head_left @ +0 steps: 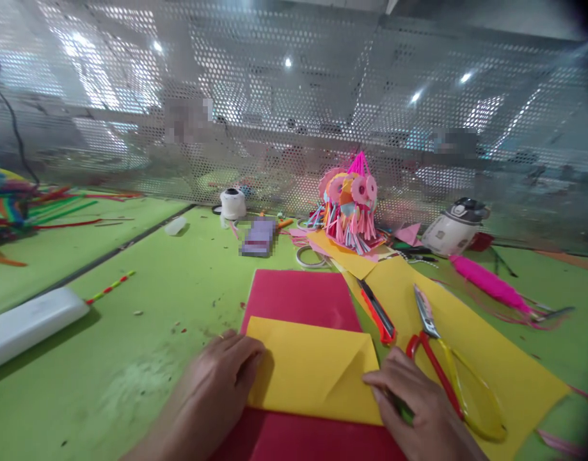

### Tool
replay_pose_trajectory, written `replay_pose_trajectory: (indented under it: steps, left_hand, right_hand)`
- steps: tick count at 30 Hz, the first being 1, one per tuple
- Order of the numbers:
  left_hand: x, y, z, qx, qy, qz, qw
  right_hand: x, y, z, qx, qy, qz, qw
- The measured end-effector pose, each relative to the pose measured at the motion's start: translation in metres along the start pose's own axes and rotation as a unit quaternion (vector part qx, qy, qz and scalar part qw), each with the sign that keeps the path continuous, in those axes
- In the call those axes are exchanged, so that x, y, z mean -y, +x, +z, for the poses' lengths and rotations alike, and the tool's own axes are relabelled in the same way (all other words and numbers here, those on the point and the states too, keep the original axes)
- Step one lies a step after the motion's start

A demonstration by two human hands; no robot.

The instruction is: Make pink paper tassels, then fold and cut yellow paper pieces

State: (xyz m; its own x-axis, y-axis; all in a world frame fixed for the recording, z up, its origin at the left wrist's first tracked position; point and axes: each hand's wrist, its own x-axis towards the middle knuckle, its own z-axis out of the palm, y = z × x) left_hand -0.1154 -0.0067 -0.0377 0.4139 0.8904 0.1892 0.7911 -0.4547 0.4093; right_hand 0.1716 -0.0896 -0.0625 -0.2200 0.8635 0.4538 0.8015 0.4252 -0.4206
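Observation:
A yellow sheet of paper, apparently folded, lies across a long red sheet in front of me. A diagonal crease or shadow runs over its right part. My left hand is closed at the paper's left edge with curled fingers. At the right edge, my right hand pinches the paper between thumb and fingers. Just past that hand lie an orange box cutter and scissors with red and yellow handles. The scissors rest on a larger yellow sheet.
A pink paper lantern with tassels stands at the back. Near it are a tape roll, a phone, a white spool and a white jug. Pink yarn lies right, a white case left. A perforated metal screen borders the table.

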Motion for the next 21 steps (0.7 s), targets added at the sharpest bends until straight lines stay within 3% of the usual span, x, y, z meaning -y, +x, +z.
replay_pose_trajectory:
  steps: [12, 16, 21]
  left_hand:
    - [0.005, 0.002, 0.001, 0.020, -0.007, -0.018, 1.000]
    - [0.001, 0.003, -0.002, 0.017, -0.001, -0.013, 1.000]
    - [0.000, 0.006, -0.003, 0.023, 0.011, -0.001, 1.000]
  right_hand:
    - [0.012, 0.006, -0.002, -0.005, 0.022, 0.085, 0.996]
    - [0.014, 0.007, -0.003, 0.024, 0.012, 0.102, 0.994]
    - [0.021, 0.004, -0.008, 0.047, -0.081, 0.114, 0.989]
